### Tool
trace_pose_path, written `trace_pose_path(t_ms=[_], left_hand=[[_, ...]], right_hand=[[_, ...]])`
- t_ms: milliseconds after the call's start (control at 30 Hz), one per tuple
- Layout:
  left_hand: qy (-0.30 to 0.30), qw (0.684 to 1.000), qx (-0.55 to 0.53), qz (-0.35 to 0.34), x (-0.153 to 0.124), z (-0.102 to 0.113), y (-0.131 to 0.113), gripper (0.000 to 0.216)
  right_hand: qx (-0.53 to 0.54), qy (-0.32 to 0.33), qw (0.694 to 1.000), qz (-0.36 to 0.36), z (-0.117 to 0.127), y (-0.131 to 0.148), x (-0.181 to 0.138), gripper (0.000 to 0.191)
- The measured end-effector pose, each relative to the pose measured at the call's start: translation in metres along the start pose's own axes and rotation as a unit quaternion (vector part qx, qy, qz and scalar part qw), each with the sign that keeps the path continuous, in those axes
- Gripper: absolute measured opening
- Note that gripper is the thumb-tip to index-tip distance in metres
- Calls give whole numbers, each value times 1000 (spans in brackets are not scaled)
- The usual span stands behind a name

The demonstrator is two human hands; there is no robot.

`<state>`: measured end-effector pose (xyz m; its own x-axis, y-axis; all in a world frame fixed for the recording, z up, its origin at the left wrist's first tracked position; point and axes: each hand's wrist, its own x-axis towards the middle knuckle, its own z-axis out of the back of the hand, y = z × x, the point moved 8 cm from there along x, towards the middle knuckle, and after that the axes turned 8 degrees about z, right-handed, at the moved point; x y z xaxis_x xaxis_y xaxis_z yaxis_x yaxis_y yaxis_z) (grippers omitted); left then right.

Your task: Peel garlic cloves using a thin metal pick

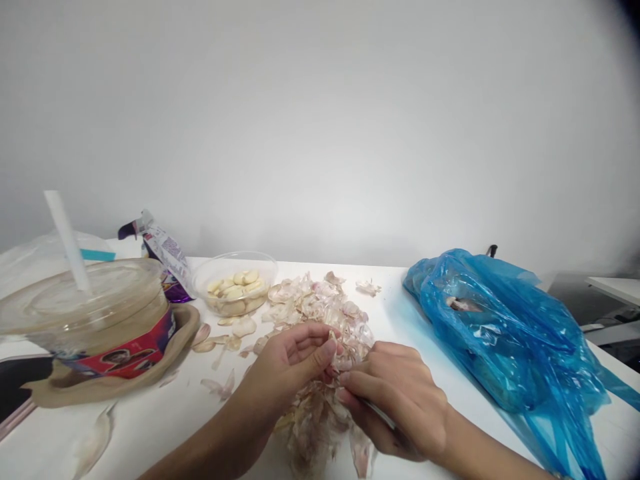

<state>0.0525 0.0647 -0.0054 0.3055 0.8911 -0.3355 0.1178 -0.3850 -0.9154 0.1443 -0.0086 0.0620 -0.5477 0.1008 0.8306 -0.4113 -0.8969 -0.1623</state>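
Note:
Over a heap of garlic skins (320, 303), my left hand (295, 357) pinches a garlic clove (332, 339) between thumb and fingers. Its papery skin shows at the fingertips. Close by on the right, my right hand (400, 400) is closed, thumb and forefinger pressed together beside the clove. A thin pale edge shows under its palm, but I cannot make out what it belongs to. Behind the left hand stands a clear plastic bowl (200, 280) with several peeled garlic cloves (239, 288) inside.
A plastic cup (125, 320) with a white straw (67, 240) sits in a cardboard holder at left, near a dark phone-like object (23, 387). A purple wrapper (173, 267) lies behind it. On the right rests a blue plastic bag (500, 333). Loose skins scatter across the white table.

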Motion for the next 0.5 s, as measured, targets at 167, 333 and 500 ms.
trace_pose_path(t_ms=[167, 333, 500], left_hand=[[9, 1000, -3, 2, -1, -1, 0, 27], [31, 999, -7, 5, 0, -5, 0, 25], [39, 999, -18, 14, 0, -5, 2, 27]], right_hand=[[9, 0, 1000, -3, 0, 0, 0, 9], [7, 0, 1000, -3, -1, 0, 0, 9], [4, -2, 1000, -1, 1, 0, 2, 8]])
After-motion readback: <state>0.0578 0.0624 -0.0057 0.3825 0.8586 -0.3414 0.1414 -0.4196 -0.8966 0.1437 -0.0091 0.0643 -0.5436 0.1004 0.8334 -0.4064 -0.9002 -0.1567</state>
